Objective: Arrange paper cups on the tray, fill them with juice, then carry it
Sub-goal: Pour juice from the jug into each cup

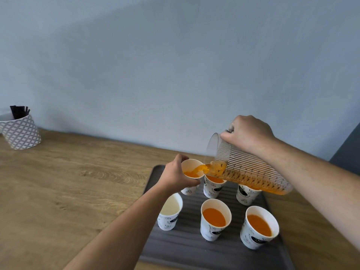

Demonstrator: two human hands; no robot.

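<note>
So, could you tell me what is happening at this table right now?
A person is pouring orange juice. The right hand tilts a clear measuring jug, while the left hand grips the far-left paper cup on the grey tray as it fills. The far-middle cup, near-middle cup and near-right cup hold juice; the near-left cup is empty.

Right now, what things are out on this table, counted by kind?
Cups: 6
Jug: 1
Tray: 1
Holder: 1
Total: 9
</note>
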